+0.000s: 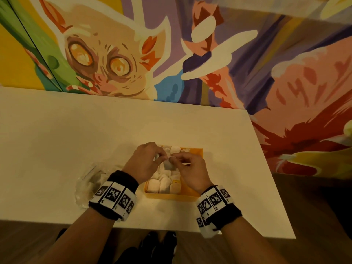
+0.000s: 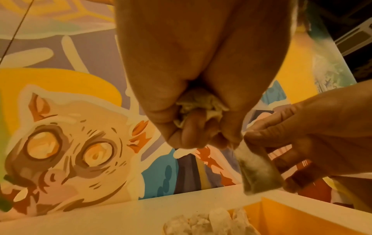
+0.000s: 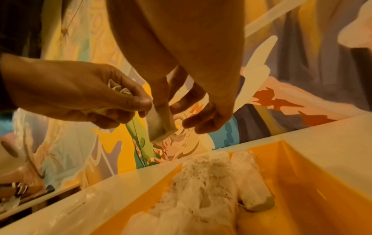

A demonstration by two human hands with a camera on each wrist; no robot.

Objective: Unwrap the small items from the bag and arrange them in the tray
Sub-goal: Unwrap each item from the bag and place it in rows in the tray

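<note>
A small white tea bag [image 1: 168, 165] hangs over the orange tray [image 1: 171, 196], held between both hands. My right hand [image 1: 182, 161] pinches its top edge, and in the right wrist view the tea bag [image 3: 161, 127] dangles from those fingertips [image 3: 160, 105]. My left hand [image 1: 152, 159] meets the same top edge, and its curled fingers hold a crumpled wrapper [image 2: 199, 103]. In the left wrist view the tea bag [image 2: 259, 171] hangs at right, next to the right hand [image 2: 312, 143]. Several unwrapped tea bags [image 3: 211, 182] lie in the tray [image 3: 302, 174].
A clear plastic bag [image 1: 89, 183] lies crumpled on the white table [image 1: 57, 140], left of the tray and under my left wrist. The table's right edge runs close to the tray. A painted mural wall stands behind the table.
</note>
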